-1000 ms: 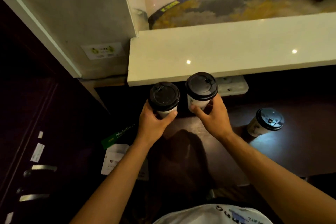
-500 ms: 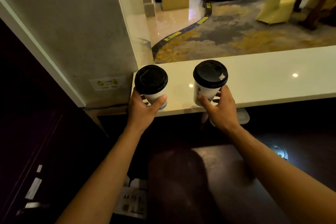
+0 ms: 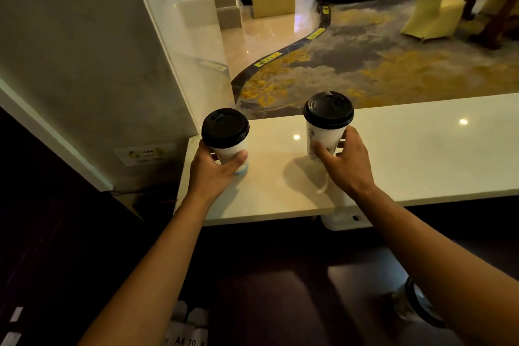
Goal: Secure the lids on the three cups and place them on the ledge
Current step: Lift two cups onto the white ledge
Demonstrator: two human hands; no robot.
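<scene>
A pale, glossy ledge point(image 3: 407, 154) runs across in front of me under a glass pane, with a patterned carpet point(image 3: 379, 70) and a chair in a cream cover point(image 3: 429, 5) in the room beyond.

My left hand point(image 3: 213, 168) is wrapped around the lower body of the left cup point(image 3: 229, 149), thumb across its front. The cup is upright, its black lid point(image 3: 225, 128) seated on the rim, and it stands at the ledge's left end, close to the pillar point(image 3: 92, 64); I cannot tell whether its base is fully down on the surface.

My right hand point(image 3: 346, 161) grasps the right cup point(image 3: 323, 139) near its bottom, thumb on the front and fingers round the far side. This cup, also upright with a black lid point(image 3: 328, 110) on it, is well apart from the first, further along the ledge and nearer its back edge. Again the base is hidden by my hand.

The third cup point(image 3: 415, 307) is down on the dark desk point(image 3: 280, 303) below the ledge, near that desk's right side, mostly hidden behind my right forearm; its dark lid is on.

At the bottom edge some white papers point(image 3: 186, 329) lie in the shadow.
</scene>
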